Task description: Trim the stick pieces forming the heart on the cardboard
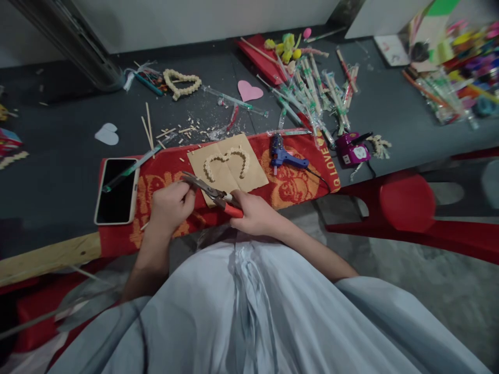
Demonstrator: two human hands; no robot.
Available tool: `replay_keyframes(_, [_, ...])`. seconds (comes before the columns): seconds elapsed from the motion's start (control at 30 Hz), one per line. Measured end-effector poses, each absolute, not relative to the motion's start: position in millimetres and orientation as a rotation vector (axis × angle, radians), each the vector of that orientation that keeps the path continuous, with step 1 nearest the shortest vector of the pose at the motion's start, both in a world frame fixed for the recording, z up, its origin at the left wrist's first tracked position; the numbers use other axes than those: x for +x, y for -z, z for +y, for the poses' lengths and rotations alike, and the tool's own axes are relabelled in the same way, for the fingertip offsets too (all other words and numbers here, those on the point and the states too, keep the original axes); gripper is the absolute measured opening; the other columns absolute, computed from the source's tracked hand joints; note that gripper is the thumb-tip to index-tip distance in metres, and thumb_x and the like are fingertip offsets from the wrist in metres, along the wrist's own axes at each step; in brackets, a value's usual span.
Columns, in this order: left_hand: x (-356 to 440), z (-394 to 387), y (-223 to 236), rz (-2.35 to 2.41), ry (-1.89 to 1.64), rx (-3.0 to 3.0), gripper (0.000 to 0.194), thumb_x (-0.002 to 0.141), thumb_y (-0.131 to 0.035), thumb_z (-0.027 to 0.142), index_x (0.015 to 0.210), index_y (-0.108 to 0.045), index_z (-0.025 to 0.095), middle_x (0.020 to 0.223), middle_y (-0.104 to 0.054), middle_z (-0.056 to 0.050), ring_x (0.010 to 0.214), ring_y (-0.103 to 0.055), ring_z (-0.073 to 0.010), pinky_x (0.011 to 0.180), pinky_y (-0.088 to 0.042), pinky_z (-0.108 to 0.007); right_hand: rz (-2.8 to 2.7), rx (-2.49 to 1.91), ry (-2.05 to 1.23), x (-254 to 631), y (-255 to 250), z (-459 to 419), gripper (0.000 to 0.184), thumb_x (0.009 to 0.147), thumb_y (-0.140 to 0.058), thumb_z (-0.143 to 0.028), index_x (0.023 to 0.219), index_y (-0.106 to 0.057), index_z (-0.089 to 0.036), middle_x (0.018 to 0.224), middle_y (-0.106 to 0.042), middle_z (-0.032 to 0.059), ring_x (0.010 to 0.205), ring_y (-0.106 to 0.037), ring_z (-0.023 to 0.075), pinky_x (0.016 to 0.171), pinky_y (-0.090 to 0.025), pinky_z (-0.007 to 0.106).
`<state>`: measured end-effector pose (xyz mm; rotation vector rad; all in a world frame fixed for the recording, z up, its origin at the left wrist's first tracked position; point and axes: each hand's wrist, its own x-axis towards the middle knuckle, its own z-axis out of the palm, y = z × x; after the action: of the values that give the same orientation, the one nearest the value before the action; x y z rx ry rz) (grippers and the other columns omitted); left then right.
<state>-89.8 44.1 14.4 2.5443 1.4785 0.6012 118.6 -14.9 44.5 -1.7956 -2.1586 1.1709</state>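
My right hand [255, 212] is closed round the handles of a pair of pliers [212, 193], one of which shows orange-red. The metal jaws point left, to just above the fingers of my left hand [171, 203]. That hand is closed in a pinch; whatever is in it is hidden. Under the tool lies a brown cardboard piece [249, 171] with a partial heart outline [227, 156] of short pale stick pieces on it. A blue glue gun [286, 156] rests right of the card, on a red and orange towel [163, 163].
A phone [116, 192] lies at the left with a wrapped stick across it. Behind the card are cut stick bits [187, 130], a finished-looking heart frame [182, 84], a pink paper heart [250, 91] and wrapped chopsticks [312, 85]. A purple device [352, 149] and red stool [407, 200] stand right.
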Motion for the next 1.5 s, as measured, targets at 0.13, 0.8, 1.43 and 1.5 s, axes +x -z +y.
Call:
replay_keyframes(0.13, [-92.7,47.0,-11.5,1.430,-0.639,2.600,0.026,0.080,-0.044,0.024,0.054,-0.044,0.020,0.054,-0.049,-0.002,0.053,-0.048,-0.0131,0.052,-0.029,-0.027,-2.131,-1.792,-1.177,119.9,-44.6,-14.0,0.030,0.070,-0.050,-0.031,0.096,-0.050,-0.015,0.091,-0.063,0.0101,0.074,-0.056,0.0213,0.058,-0.033,0.027])
replay_keyframes(0.8, [-88.2,41.4,-7.6,1.509,-0.729,2.793,0.028,0.087,-0.039,0.021,0.065,-0.055,0.020,0.062,-0.057,-0.004,0.063,-0.054,-0.0169,0.061,-0.036,-0.029,-2.092,-1.627,-1.263,129.5,-37.1,-11.5,0.034,0.073,-0.047,-0.031,0.102,-0.046,-0.014,0.101,-0.057,0.0124,0.087,-0.054,0.0240,0.074,-0.043,0.035])
replay_keyframes(1.43, [-82.7,42.5,-14.7,1.535,-0.595,2.741,0.024,0.083,-0.042,0.021,0.062,-0.054,0.019,0.060,-0.059,-0.004,0.060,-0.055,-0.0156,0.056,-0.033,-0.028,-2.076,-1.792,-1.141,120.0,-39.4,-14.4,0.027,0.069,-0.050,-0.030,0.092,-0.047,-0.017,0.091,-0.062,0.0096,0.071,-0.054,0.0200,0.059,-0.034,0.028])
replay_keyframes(1.5, [-83.1,43.2,-13.2,1.572,-0.559,2.687,0.024,0.084,-0.043,0.023,0.064,-0.056,0.019,0.062,-0.060,-0.004,0.062,-0.056,-0.0156,0.057,-0.034,-0.027,-2.076,-1.793,-1.148,120.7,-38.6,-14.4,0.026,0.069,-0.050,-0.030,0.091,-0.048,-0.017,0.090,-0.063,0.0092,0.070,-0.054,0.0195,0.058,-0.034,0.027])
